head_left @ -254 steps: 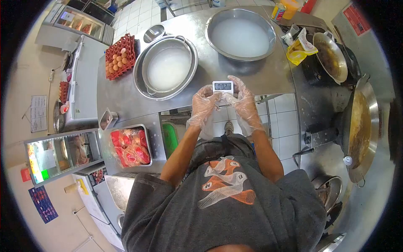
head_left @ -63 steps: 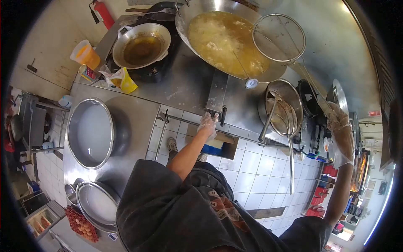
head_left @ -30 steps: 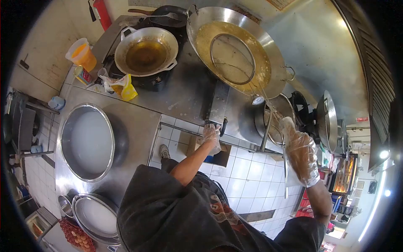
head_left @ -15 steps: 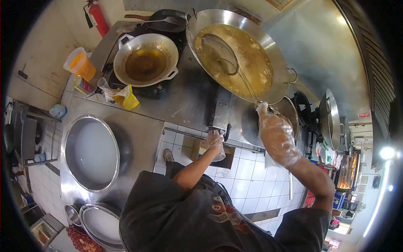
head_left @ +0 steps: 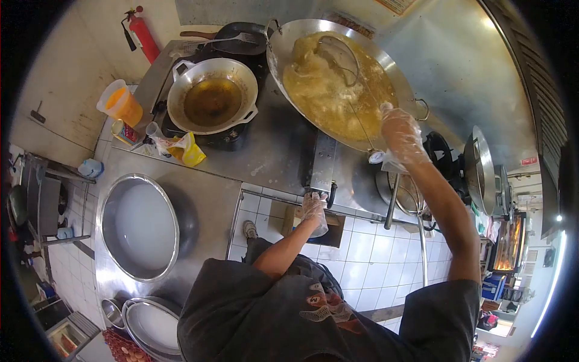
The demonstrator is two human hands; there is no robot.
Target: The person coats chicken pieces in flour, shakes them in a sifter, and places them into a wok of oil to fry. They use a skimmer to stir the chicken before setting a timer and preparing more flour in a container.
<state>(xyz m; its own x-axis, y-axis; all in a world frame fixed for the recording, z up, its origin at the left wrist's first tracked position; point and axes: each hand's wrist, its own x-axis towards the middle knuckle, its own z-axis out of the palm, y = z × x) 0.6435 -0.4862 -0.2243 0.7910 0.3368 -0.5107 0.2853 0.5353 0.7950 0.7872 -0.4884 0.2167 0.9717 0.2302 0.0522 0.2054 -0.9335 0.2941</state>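
Note:
My right hand point(head_left: 403, 134), in a clear plastic glove, grips the long handle of a wire skimmer point(head_left: 339, 59). The skimmer's head is in the bubbling yellowish oil of a big wok point(head_left: 405, 81). Below this hand, a thin rod with a round white dial point(head_left: 376, 157) leans over the wok's near rim. My left hand point(head_left: 313, 208), gloved too, has its fingers closed at the front end of a metal box point(head_left: 322, 160) on the stove's edge; what they hold is hidden.
A smaller pan point(head_left: 175, 99) with brown oil stands left of the wok. Nearby are an orange-filled container point(head_left: 123, 107), a can point(head_left: 123, 131) and a yellow packet point(head_left: 192, 152). A large bowl point(head_left: 175, 241) of whitish liquid is at left. Another wok point(head_left: 479, 163) stands at right.
The skimmer head has moved up and right in the oil, and my right hand has risen with it. The oil looks more stirred, and the white dial has come into view. My left hand stays put.

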